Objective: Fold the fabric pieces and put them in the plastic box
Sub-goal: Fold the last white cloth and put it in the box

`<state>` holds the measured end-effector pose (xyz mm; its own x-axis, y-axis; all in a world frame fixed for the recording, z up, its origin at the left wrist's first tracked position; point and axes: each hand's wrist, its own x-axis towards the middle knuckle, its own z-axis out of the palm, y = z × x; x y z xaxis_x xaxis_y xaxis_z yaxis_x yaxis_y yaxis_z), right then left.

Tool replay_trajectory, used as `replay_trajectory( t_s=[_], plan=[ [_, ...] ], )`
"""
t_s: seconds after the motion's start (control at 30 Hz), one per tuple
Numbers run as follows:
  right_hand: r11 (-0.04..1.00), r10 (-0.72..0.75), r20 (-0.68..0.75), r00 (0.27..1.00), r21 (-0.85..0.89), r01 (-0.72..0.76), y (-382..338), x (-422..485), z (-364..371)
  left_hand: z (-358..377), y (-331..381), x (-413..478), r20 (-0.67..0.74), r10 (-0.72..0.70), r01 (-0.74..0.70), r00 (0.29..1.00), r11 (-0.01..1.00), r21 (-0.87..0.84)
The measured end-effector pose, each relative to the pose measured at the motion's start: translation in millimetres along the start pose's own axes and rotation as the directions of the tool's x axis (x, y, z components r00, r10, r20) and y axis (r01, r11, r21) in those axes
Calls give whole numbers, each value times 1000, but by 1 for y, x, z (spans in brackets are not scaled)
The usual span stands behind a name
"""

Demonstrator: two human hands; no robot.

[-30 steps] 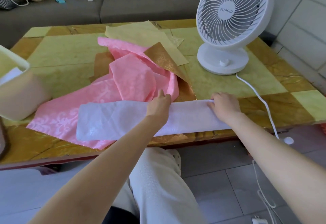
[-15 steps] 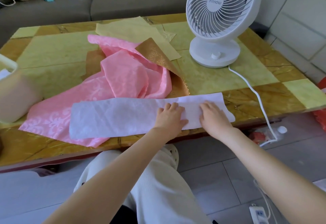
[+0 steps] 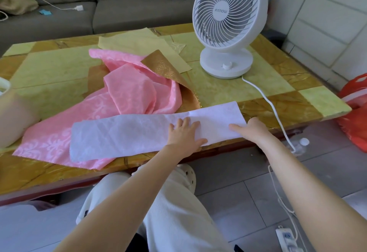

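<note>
The white fabric strip lies along the near edge of the worktop, its long axis running left to right and tilting slightly away at the right end. Most of its length stretches off to the left of both hands. The left hand rests flat on it with fingers spread, a little right of the middle. The right hand is at the strip's right end, fingers stretched leftward over the cloth and gripping nothing that I can see. A fold of the right end over to the left would, I think, fall to the right hand, which is nearer that end. The strip looks thin, lightly creased and faintly patterned, and overlaps the rumpled pink fabric. The plastic box stands at the far left, well apart.
</note>
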<state>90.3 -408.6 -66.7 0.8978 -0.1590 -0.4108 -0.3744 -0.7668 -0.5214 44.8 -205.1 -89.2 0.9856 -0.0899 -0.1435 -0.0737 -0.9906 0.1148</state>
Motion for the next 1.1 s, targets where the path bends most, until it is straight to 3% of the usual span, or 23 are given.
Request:
replay_trajectory(
  t_s=[0.13, 0.23, 0.33, 0.4, 0.53, 0.67, 0.83, 0.93, 1.03, 1.1],
  plan=[
    [974, -19, 31, 999, 227, 11, -3, -4, 0, -2, 1, 0, 15, -6, 6, 1000, 1000, -18],
    [884, -96, -118, 988, 445, 139, -16, -18, 9, -5, 2, -1, 32, -7, 8, 999, 999, -38],
    [799, -170, -236, 957, 535, 274, -35, -36, 25, -12, 3, -2, 77, 15, -6, 997, 994, -109],
    [791, -251, -298, 921, 485, 372, -46, -47, 37, -20, 3, -3, 42, -6, 17, 999, 963, -271],
    [784, -447, -345, 825, 293, 547, -63, -61, 62, -45, -6, -10, -164, -263, 123, 951, 805, -580],
    [740, -610, -307, 731, 109, 663, -68, -71, 84, -54, -30, -17, -58, -384, 230, 922, 661, -714],
    [660, -730, -320, 603, -101, 745, -65, -78, 101, -50, -48, -17, 44, -426, 319, 904, 602, -732],
    [754, -656, -309, 689, -219, 619, -56, -69, 102, -51, -55, -18, 70, -438, 320, 896, 530, -785],
    [825, -563, -255, 786, -216, 521, -45, -61, 100, -47, -70, -24, 54, -467, 311, 882, 493, -812],
    [823, -565, -236, 790, -227, 521, -43, -60, 100, -43, -81, -29, 69, -473, 339, 878, 514, -788]
  ],
)
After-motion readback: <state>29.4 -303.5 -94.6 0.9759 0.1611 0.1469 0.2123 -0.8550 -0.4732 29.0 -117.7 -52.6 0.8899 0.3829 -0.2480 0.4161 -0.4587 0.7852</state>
